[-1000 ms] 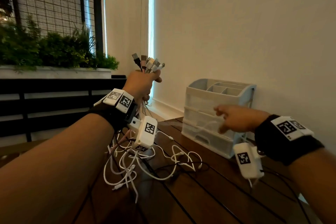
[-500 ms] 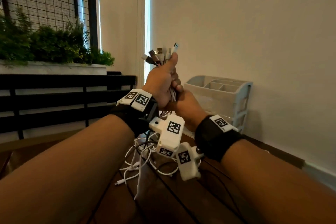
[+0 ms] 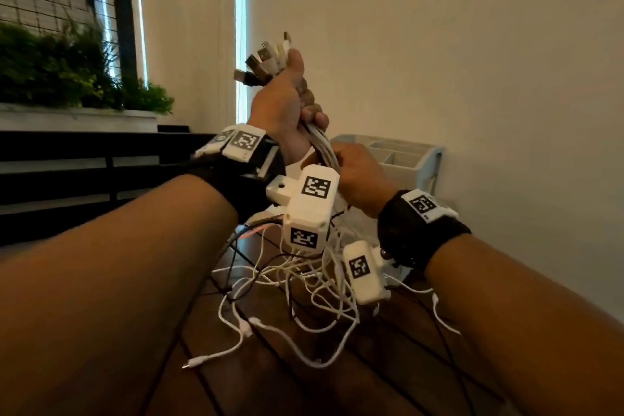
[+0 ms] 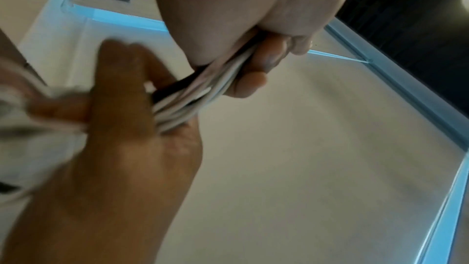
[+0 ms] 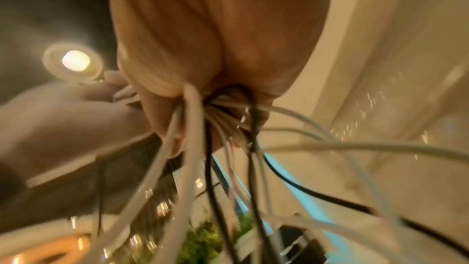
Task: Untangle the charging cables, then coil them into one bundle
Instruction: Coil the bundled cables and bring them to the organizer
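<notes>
Above the wooden table (image 3: 209,382), both the left hand (image 3: 282,105) and right hand (image 3: 359,176) still grip the cables (image 3: 322,145), now raised higher.

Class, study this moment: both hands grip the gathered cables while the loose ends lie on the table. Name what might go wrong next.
1. The loose ends lie looped and crossed on the table; if the right hand slides down the cables, knots may tighten.
2. The plugs fan unevenly above the left hand, so one could slip out.
3. Trailing cables might snag the wrist cameras.
</notes>
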`<state>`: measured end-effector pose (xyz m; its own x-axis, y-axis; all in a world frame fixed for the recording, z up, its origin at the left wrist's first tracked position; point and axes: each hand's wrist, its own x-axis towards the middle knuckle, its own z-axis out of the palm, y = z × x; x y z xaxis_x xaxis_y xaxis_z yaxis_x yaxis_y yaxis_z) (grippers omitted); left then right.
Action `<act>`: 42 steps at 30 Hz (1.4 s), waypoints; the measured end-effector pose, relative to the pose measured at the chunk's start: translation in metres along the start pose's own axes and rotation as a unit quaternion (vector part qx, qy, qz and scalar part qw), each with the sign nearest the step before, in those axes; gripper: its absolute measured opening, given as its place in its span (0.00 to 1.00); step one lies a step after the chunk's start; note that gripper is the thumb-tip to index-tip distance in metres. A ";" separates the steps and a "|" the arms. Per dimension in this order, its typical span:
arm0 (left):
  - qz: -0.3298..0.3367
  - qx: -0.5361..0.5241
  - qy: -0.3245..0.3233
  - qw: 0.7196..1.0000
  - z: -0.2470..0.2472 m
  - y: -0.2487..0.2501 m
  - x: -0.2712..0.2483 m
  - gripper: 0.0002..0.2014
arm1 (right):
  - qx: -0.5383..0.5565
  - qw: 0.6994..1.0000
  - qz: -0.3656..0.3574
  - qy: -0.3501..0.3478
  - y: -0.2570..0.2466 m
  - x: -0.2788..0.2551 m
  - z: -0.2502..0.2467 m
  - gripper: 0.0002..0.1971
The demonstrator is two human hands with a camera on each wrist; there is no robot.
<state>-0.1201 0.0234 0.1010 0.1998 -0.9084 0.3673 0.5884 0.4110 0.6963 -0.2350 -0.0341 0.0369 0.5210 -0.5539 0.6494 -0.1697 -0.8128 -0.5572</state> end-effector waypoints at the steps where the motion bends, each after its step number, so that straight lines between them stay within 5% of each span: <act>1: 0.007 0.009 -0.002 1.000 -0.001 0.004 0.004 0.26 | -0.065 0.998 -0.005 -0.028 0.004 0.002 -0.007 0.09; 4: 0.050 0.016 -0.018 0.998 -0.001 0.023 0.008 0.27 | -0.200 0.980 -0.009 -0.018 0.017 0.014 -0.033 0.04; 9: 0.138 -0.001 -0.081 0.987 0.013 0.053 0.010 0.25 | -0.259 0.933 -0.127 0.216 0.013 0.036 -0.070 0.11; 13: 0.157 0.032 -0.092 0.983 0.019 0.051 0.010 0.25 | -0.255 0.956 -0.081 0.119 0.021 0.035 -0.068 0.08; 18: 0.156 0.034 -0.103 0.982 0.017 0.047 0.009 0.24 | -0.254 0.906 -0.177 0.288 0.010 0.040 -0.087 0.10; 21: 0.175 0.049 -0.089 0.979 0.016 0.062 0.010 0.22 | -0.255 0.930 -0.150 0.216 0.000 0.044 -0.069 0.07; 23: 0.168 0.084 -0.067 0.980 0.006 0.063 0.009 0.23 | -0.254 0.964 -0.052 0.056 -0.004 0.039 -0.054 0.05; 25: 0.142 0.116 -0.044 0.982 -0.004 0.054 0.007 0.24 | -0.238 0.966 0.059 -0.079 -0.002 0.032 -0.041 0.06; 28: 0.103 0.143 -0.006 0.984 -0.014 0.035 0.001 0.21 | -0.196 0.956 0.129 -0.174 0.001 0.025 -0.027 0.25; 30: 0.078 0.161 0.013 0.984 -0.018 0.021 -0.002 0.20 | -0.093 0.972 0.121 -0.181 -0.007 0.022 -0.020 0.46; 32: 0.055 0.159 0.015 0.986 -0.018 0.009 -0.005 0.17 | -0.020 0.985 0.079 -0.150 -0.016 0.025 -0.010 0.54; 38: 0.059 0.294 0.027 0.954 -0.012 0.001 -0.008 0.14 | 0.119 0.988 0.097 -0.033 -0.024 0.030 0.017 0.22; 42: 0.024 0.356 0.006 0.934 -0.036 0.003 -0.001 0.19 | -0.012 0.997 0.075 -0.027 -0.017 0.026 0.016 0.09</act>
<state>-0.0906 0.0225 0.0810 0.2247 -0.8861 0.4053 -0.0920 0.3948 0.9142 -0.2047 -0.0315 0.0551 0.5319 -0.6603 0.5302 -0.2684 -0.7252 -0.6341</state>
